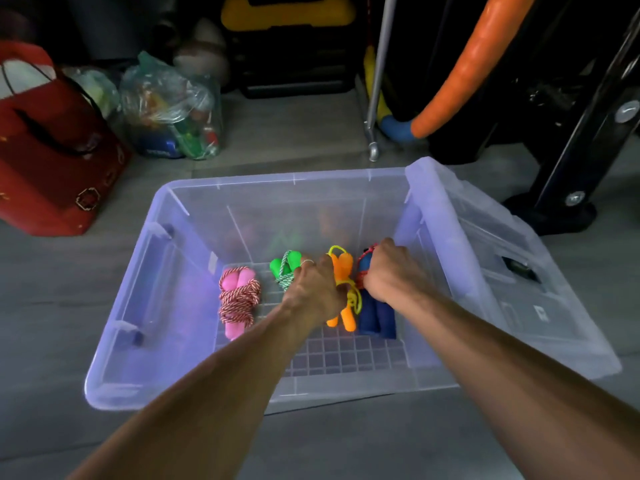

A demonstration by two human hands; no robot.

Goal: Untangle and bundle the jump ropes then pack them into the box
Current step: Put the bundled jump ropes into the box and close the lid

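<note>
A: We saw a clear plastic box point(145, 271) sitting on the grey floor point(52, 323), with its lid point(502, 244) leaning against the side at three o'clock. What lay inside?

B: Four bundled jump ropes, side by side on the gridded bottom. The pink bundle point(239, 299) lay toward nine o'clock, apart from the others. Then came the green bundle point(282, 270), the orange bundle point(341, 289) and the blue bundle point(375, 317) toward three o'clock.

A: And the hands?

B: Both reached down into the box. The left hand point(313, 289) rested between the green and orange bundles, its fingers curled against the orange handles; we could not tell whether it truly gripped them. The right hand point(391, 271) was clenched around the top of the blue bundle, where red and blue cord showed.

A: Anything around the box?

B: At ten o'clock stood a red bag point(52, 161), with a clear plastic sack point(173, 109) beside it. At one o'clock an orange foam tube point(460, 71) curved upward next to a metal pole point(379, 71).
</note>
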